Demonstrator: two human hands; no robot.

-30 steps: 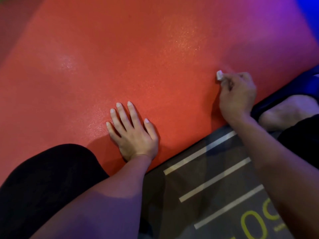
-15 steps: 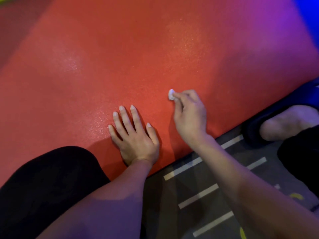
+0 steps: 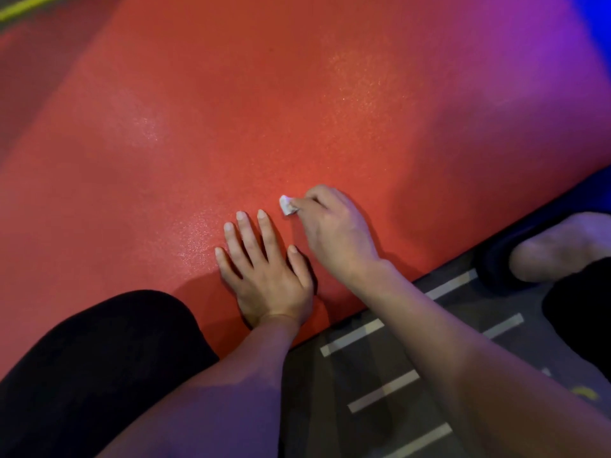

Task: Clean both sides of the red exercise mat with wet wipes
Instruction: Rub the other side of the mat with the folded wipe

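Note:
The red exercise mat (image 3: 264, 110) lies flat and fills most of the view, its near edge running diagonally from bottom centre to the right. My left hand (image 3: 264, 269) rests palm down on the mat near that edge, fingers straight and spread. My right hand (image 3: 334, 233) sits just to its right, fingers curled around a small wadded white wet wipe (image 3: 287, 205) that touches the mat just above my left fingertips.
My knee in black (image 3: 99, 358) covers the mat's lower left. Dark floor with white stripes (image 3: 380, 388) lies below the mat's edge. A foot in a dark sandal (image 3: 562, 246) rests at the right. A yellow line (image 3: 26, 9) crosses the top-left corner.
My right hand has slid the wipe leftward across the mat, from near the right edge to just beside my left hand. My left hand has stayed planted.

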